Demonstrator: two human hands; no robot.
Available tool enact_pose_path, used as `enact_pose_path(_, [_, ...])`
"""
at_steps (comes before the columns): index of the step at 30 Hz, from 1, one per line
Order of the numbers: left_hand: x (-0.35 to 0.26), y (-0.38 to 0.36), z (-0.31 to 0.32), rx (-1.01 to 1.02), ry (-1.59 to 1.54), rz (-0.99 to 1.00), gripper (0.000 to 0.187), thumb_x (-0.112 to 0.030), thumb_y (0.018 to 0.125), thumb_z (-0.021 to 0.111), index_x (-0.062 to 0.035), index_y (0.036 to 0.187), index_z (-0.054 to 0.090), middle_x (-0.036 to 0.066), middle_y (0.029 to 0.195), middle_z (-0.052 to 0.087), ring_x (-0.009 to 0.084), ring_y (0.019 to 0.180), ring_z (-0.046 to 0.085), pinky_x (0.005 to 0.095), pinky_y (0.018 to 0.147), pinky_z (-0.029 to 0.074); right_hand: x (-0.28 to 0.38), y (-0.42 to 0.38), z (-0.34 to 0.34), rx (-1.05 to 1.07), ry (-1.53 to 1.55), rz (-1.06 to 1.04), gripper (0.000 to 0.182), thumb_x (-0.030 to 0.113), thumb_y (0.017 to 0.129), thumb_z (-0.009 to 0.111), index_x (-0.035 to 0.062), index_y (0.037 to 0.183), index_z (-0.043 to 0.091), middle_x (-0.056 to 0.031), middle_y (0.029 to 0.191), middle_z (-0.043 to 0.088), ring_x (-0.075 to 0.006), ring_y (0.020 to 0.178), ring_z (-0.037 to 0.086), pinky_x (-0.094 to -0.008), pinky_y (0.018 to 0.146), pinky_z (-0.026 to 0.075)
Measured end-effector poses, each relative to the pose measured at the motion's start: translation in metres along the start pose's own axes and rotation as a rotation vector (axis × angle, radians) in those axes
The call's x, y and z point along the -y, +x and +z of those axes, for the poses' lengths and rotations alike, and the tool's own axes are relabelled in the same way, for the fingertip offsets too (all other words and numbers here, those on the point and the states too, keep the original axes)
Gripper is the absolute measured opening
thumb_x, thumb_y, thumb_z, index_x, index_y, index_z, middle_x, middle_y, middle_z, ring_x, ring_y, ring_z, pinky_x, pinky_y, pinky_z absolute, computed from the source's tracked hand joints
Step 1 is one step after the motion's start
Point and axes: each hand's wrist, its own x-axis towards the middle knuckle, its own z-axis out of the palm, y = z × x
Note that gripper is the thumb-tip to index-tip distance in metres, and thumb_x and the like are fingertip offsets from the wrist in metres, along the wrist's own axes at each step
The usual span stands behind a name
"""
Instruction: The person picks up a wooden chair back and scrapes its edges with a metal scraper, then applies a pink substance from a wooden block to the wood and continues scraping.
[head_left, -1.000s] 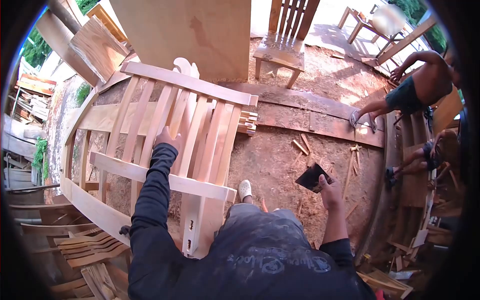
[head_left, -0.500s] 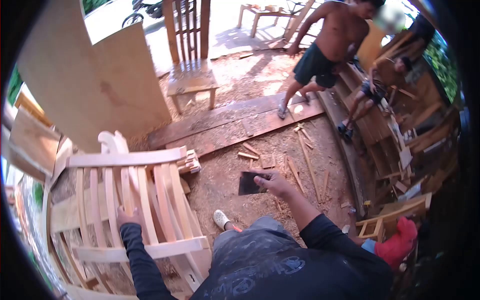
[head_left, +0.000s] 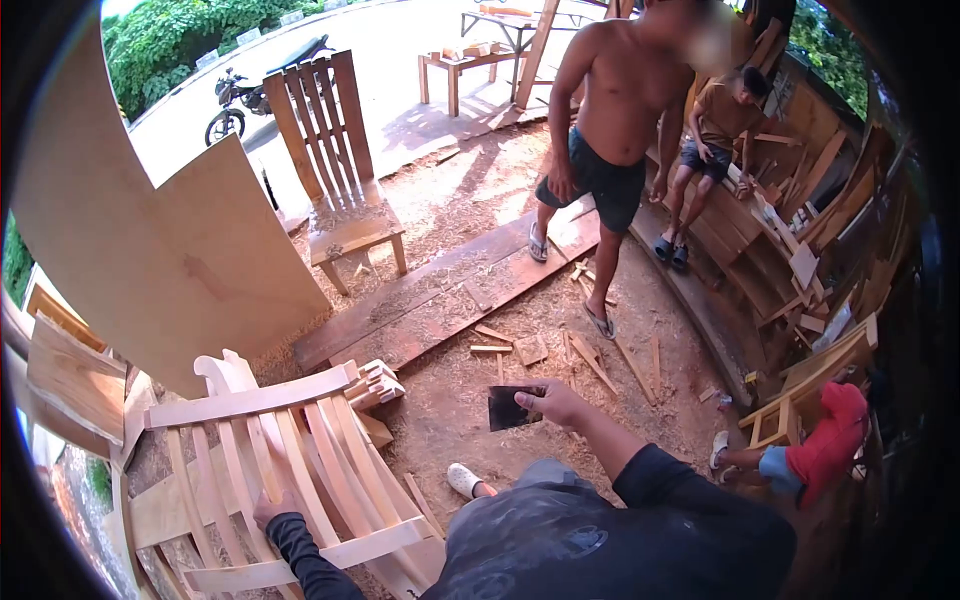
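Observation:
My left hand [head_left: 276, 508] is on a pale wooden slat [head_left: 262, 460] of a slatted chair-like frame [head_left: 250, 404], its fingers closed about the slat as far as they show. Curved rails cross the slats at top and bottom, and the frame is of bare wood. Away from it, over the floor, my right hand [head_left: 553, 402] pinches a dark, flat, rectangular piece [head_left: 513, 408] by one edge. Its exact kind is not clear; it looks thin and stiff.
A slatted chair [head_left: 350, 225] stands beyond long planks [head_left: 430, 290]. Plywood [head_left: 215, 250] leans at left. Wood scraps [head_left: 590, 362] lie among shavings. A shirtless person [head_left: 625, 110] walks ahead; another sits at right [head_left: 720, 125]. A person in red [head_left: 832, 440] bends beside wooden frames.
My view has tilted up and shifted. The shirtless person has stepped nearer, off the planks with one foot. My left hand stays on the slats, and my right still holds the dark piece.

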Motion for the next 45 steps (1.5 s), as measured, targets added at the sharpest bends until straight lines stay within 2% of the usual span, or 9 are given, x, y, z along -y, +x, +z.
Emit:
enact_pose_path(4, [0.012, 0.008, 0.005, 0.012, 0.051, 0.028, 0.039, -0.03, 0.067, 0.077, -0.0045, 0.096, 0.075, 0.022, 0.089, 0.072, 0.0408, 0.086, 0.07, 0.0484, 0.082, 0.057, 0.033, -0.009, 0.005, -0.011, -0.081, 0.11, 0.04, 0.026, 0.097, 0.07, 0.0049, 0.131, 0.065, -0.0021, 0.102, 0.071, -0.009, 0.089, 0.061, -0.0257, 0.08, 0.049])
enact_pose_path(6, [0.01, 0.008, 0.001, 0.096, -0.038, -0.012, 0.042, -0.036, 0.07, 0.077, -0.0055, 0.099, 0.075, 0.022, 0.089, 0.071, 0.0403, 0.087, 0.069, 0.0489, 0.079, 0.056, 0.029, -0.003, 0.008, -0.013, -0.094, 0.062, 0.03, 0.022, 0.099, 0.066, -0.0014, 0.119, 0.069, -0.0011, 0.094, 0.07, -0.0102, 0.086, 0.062, -0.0262, 0.079, 0.049])
enact_pose_path(8, [0.011, 0.004, -0.001, 0.059, -0.04, -0.005, 0.039, -0.036, 0.071, 0.075, -0.0049, 0.094, 0.074, 0.02, 0.09, 0.07, 0.0401, 0.088, 0.068, 0.0495, 0.08, 0.055, 0.016, 0.006, 0.01, 0.048, 0.022, -0.003, 0.032, 0.022, 0.099, 0.066, -0.0028, 0.118, 0.067, -0.0025, 0.098, 0.071, -0.0114, 0.086, 0.063, -0.027, 0.079, 0.05])
enact_pose_path(11, [0.007, 0.002, 0.006, 0.021, -0.06, -0.026, 0.044, -0.035, 0.07, 0.074, -0.0025, 0.1, 0.075, 0.02, 0.095, 0.071, 0.0386, 0.094, 0.068, 0.0456, 0.086, 0.055, 0.017, 0.009, 0.022, 0.11, 0.122, 0.005, 0.033, 0.023, 0.098, 0.068, -0.0024, 0.12, 0.065, -0.0044, 0.105, 0.07, -0.0128, 0.089, 0.065, -0.0287, 0.082, 0.052])
enact_pose_path(22, [0.003, 0.008, 0.002, 0.065, -0.174, -0.112, 0.058, -0.04, 0.07, 0.075, -0.0009, 0.113, 0.073, 0.024, 0.112, 0.07, 0.0352, 0.106, 0.068, 0.0409, 0.098, 0.052, 0.039, 0.028, 0.054, 0.176, 0.102, -0.014, 0.029, 0.018, 0.099, 0.067, -0.0034, 0.118, 0.066, -0.0044, 0.103, 0.07, -0.0116, 0.09, 0.063, -0.0275, 0.083, 0.049])
enact_pose_path(28, [-0.007, 0.01, -0.028, 0.126, -0.091, -0.216, 0.05, -0.035, 0.076, 0.075, -0.003, 0.114, 0.07, 0.018, 0.109, 0.068, 0.0364, 0.103, 0.066, 0.0469, 0.096, 0.052, 0.05, 0.042, 0.069, 0.202, 0.136, 0.001, 0.03, 0.018, 0.099, 0.066, -0.0035, 0.119, 0.065, -0.0067, 0.107, 0.07, -0.015, 0.094, 0.065, -0.0312, 0.087, 0.051])
enact_pose_path(35, [0.007, 0.013, -0.014, 0.115, -0.055, -0.178, 0.042, -0.038, 0.082, 0.077, -0.0042, 0.105, 0.07, 0.016, 0.116, 0.063, 0.0354, 0.118, 0.057, 0.0467, 0.098, 0.049, 0.073, 0.082, 0.078, 0.32, 0.07, 0.008, 0.031, 0.019, 0.101, 0.063, -0.0013, 0.125, 0.062, -0.0093, 0.117, 0.069, -0.0204, 0.105, 0.067, -0.036, 0.095, 0.052])
enact_pose_path(42, [0.013, 0.007, -0.005, 0.041, -0.063, -0.144, 0.053, -0.042, 0.081, 0.077, -0.0023, 0.115, 0.068, 0.019, 0.112, 0.064, 0.0384, 0.113, 0.059, 0.0463, 0.098, 0.049, 0.103, 0.133, 0.109, 0.43, 0.095, -0.028, 0.034, 0.019, 0.101, 0.062, -0.0007, 0.129, 0.059, -0.0102, 0.122, 0.067, -0.023, 0.11, 0.065, -0.0381, 0.098, 0.051])
enact_pose_path(45, [0.015, 0.008, 0.0, 0.036, -0.09, -0.189, 0.051, -0.044, 0.081, 0.077, -0.0035, 0.111, 0.067, 0.019, 0.114, 0.063, 0.0379, 0.112, 0.059, 0.0478, 0.095, 0.05, 0.135, 0.169, 0.125, 0.573, 0.129, -0.024, 0.036, 0.019, 0.101, 0.062, -0.0013, 0.13, 0.059, -0.0112, 0.125, 0.066, -0.0251, 0.113, 0.065, -0.0427, 0.102, 0.05])
